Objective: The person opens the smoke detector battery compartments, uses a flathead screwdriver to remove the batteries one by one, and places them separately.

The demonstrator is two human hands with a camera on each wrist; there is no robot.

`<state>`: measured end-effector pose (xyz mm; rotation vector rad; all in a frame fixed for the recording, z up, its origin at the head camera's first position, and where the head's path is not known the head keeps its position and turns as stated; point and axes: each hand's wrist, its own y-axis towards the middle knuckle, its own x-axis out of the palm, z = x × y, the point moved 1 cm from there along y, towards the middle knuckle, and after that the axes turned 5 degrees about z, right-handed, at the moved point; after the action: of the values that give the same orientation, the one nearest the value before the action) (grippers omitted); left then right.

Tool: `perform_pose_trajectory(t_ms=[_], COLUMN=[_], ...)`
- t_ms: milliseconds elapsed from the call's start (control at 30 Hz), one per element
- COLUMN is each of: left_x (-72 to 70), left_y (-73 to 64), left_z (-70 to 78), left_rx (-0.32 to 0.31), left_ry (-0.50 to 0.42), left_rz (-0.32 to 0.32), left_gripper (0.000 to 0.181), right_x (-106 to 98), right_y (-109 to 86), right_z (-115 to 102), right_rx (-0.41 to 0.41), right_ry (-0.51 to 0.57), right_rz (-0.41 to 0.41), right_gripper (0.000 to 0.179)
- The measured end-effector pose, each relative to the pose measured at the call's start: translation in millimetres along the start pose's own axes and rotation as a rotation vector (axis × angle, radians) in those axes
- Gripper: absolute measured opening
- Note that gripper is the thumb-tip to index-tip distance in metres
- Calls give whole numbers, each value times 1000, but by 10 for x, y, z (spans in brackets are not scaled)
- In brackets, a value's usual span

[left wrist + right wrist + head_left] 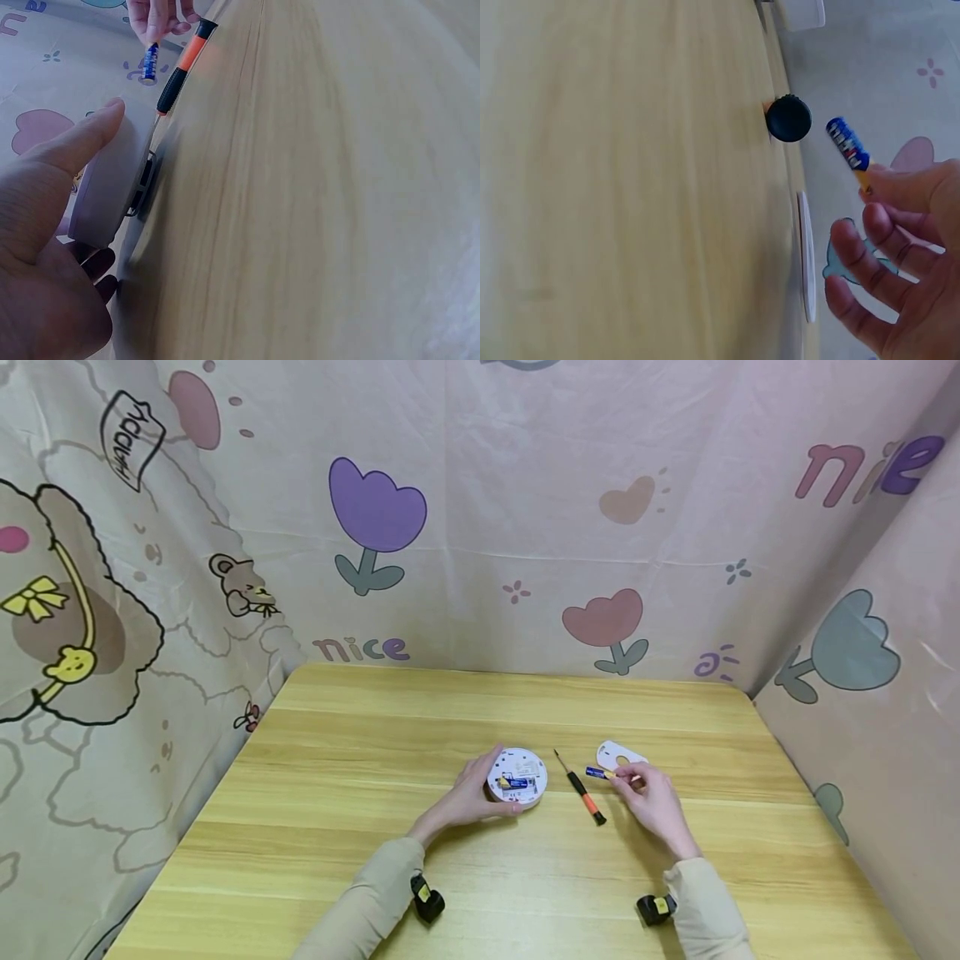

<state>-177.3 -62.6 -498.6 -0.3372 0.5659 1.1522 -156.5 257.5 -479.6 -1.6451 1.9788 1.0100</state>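
Observation:
A round white device (525, 758), like a smoke alarm, is held around its rim by my left hand (467, 795), with thumb and fingers on opposite sides. Its underside faces up, and one blue and yellow battery (514, 783) lies in its compartment. Between thumb and finger, my right hand (652, 799) pinches a second blue and yellow battery (847, 142) by its yellow end, above the table and apart from the device. The other right fingers are loosely bent. In the left wrist view, the device (112, 176) appears edge-on, tilted, with a dark bracket-like part below.
Between the hands lies a screwdriver (583, 793) with a black and orange handle, its tip pointing away. A flat white plate with a hole (615, 750) lies behind the right hand, partly covered by it. Patterned curtains (480, 527) hang around the wooden table (337, 735).

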Motion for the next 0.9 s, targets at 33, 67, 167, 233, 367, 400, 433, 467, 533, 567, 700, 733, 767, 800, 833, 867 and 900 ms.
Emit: perform_pose_trajectory(t_ms=[33,67,167,233,367,400,433,467,533,567,700,733,767,800,833,867,900], left_x=[-1,-2,-5,-7,-5,-3,-2,-1,1,2,3,4,4,4,5,5,5], left_y=[-1,-1,-2,-2,-4,-4,-4,-3,-1,1,3,2,0,-1,-2,-3,-4], left_z=[2,4,10,13,12,10,9,8,9,9,12,11,10,9,7,6,6], left_rx=[0,-1,-3,-2,-2,-1,-1,-1,1,2,3,2,2,1,1,1,2], left_ry=[-2,-3,-4,-3,1,2,2,3,3,3,0,1,1,1,1,2,2], left_rz=[0,1,0,0,-2,-2,-2,-2,-1,-1,2,1,1,2,1,1,1], left_gripper=[113,113,113,113,113,113,113,113,114,114,115,114,114,114,114,114,114], right_x=[5,8,19,27,48,56,66,74,92,99,114,116,118,119,122,124,126], right_y=[2,2,9,15,31,34,38,41,47,49,51,51,52,54,57,60,64], right_z=[11,19,24,23,7,5,4,0,-3,0,-1,0,2,2,2,3,4], right_rx=[-1,-2,14,27,52,55,60,67,78,81,65,56,46,37,31,28,28], right_ry=[-18,-35,-70,-88,-110,-115,-121,-129,-144,-152,-177,-184,-191,-196,-204,-208,-209], right_rz=[2,2,0,-5,-19,-26,-33,-38,-47,-52,-70,-74,-77,-79,-79,-81,-82], right_gripper=[15,16,17,17,17,16,16,16,16,16,15,15,15,15,14,14,14])
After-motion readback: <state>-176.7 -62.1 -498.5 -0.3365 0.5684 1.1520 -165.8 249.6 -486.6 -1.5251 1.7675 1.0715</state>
